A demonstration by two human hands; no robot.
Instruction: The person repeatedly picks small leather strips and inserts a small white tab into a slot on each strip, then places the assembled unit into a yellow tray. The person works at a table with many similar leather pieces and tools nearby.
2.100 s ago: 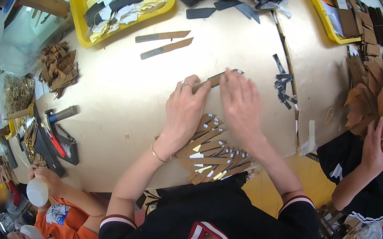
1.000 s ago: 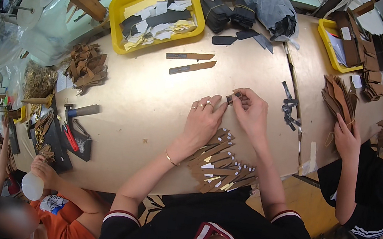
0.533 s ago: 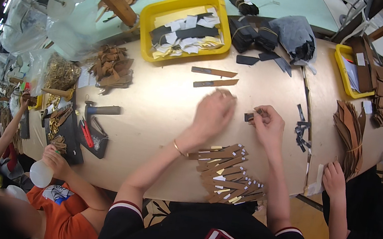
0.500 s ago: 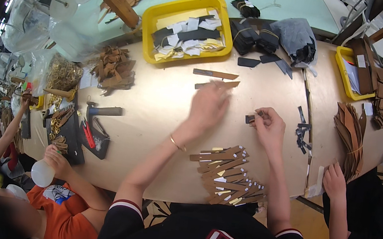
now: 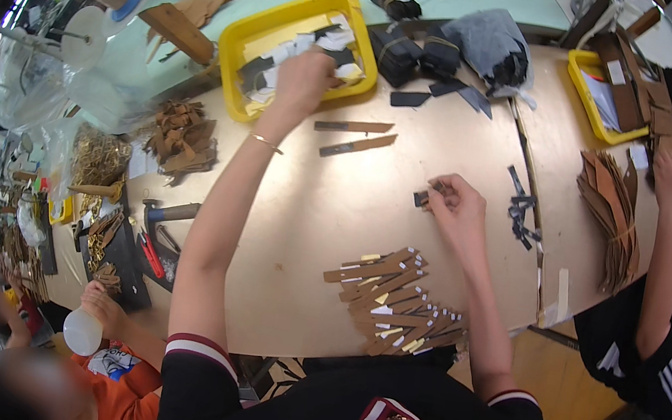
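My left hand [image 5: 303,83] is over the yellow tray [image 5: 227,88], its fingers curled down among black, white and pale yellow pieces [image 5: 286,50]. What those fingers pinch, if anything, is hidden. Above the middle of the table, my right hand [image 5: 458,215] is closed on a small bundle of dark strips [image 5: 422,198], whose black ends stick out to the left. Between the hands and the tray, two brown strips with dark ends [image 5: 359,144] lie side by side. Closer to me is a spread of brown strips with white and yellow tabs [image 5: 392,297].
Black pieces [image 5: 409,99] and a plastic bag [image 5: 486,46] lie at the back. Dark short strips [image 5: 521,207] sit right of my hand. A hammer [image 5: 171,211] and red cutter [image 5: 151,255] are at left. Co-workers' hands [image 5: 100,310] work on both sides.
My left hand has moved from the two brown strips up and left into the yellow tray. My right hand keeps its bundle. The right-hand co-worker's hand has reached farther back.
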